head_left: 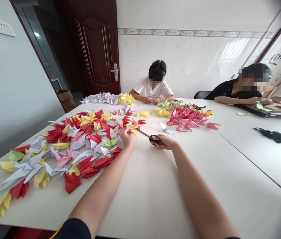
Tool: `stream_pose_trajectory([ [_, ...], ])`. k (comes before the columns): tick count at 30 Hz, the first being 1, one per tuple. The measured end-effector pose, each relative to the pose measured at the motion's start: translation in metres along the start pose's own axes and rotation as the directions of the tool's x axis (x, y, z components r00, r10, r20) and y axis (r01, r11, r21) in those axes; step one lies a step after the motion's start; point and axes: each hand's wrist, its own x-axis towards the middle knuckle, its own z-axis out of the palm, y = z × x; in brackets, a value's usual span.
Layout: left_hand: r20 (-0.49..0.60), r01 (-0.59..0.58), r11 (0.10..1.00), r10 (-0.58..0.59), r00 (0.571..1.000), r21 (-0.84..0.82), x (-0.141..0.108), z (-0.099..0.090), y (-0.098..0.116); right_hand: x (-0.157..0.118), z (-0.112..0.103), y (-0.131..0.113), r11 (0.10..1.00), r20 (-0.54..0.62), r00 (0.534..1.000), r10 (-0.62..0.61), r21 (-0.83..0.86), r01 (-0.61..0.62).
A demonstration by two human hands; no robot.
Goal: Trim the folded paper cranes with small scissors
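My left hand (128, 135) pinches a yellow folded paper crane (134, 130) above the white table. In my right hand (164, 142) is a pair of scissors (154, 139) with black handles, my fingers closed around the loops. The blades point left, with their tips at the yellow crane; whether they are parted I cannot make out. Beside my left arm spreads a large heap of folded paper cranes (80, 142) in red, white, yellow, green and pink. Near the scissors, a white crane (166, 128) lies at the edge of a pink and red pile (185, 116).
Across the table (150, 199) a person in white (155, 88) works with both hands. Another person in black (226, 91) sits at the right beside a dark tray (265, 111). A bundle of black cord-like material (277, 136) lies at right. White cranes (100, 98) are heaped at the far edge.
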Motion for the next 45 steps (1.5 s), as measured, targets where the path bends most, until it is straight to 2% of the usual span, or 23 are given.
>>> stream_pose_trajectory([
  [10,0.018,-0.010,0.999,0.011,1.000,-0.053,0.006,0.002,-0.013,0.002,0.001,0.000,0.998,-0.012,1.000,0.013,-0.056,-0.013],
  [20,-0.017,0.007,1.000,-0.007,1.000,0.005,-0.003,0.001,0.011,0.003,0.001,0.000,0.999,-0.027,0.999,0.026,-0.040,-0.027],
  [33,-0.073,-0.060,0.993,0.068,0.995,0.103,-0.008,0.003,0.017,0.002,0.003,-0.001,0.998,-0.011,1.000,0.017,-0.059,-0.018],
  [40,-0.077,-0.023,0.998,0.028,0.997,0.061,-0.006,0.001,0.013,0.003,0.003,0.001,0.998,0.011,1.000,-0.012,-0.062,0.013],
  [45,-0.063,0.033,0.999,-0.035,0.997,-0.033,-0.003,-0.001,0.008,0.003,-0.001,0.007,0.998,-0.045,0.997,-0.060,0.021,0.061],
])
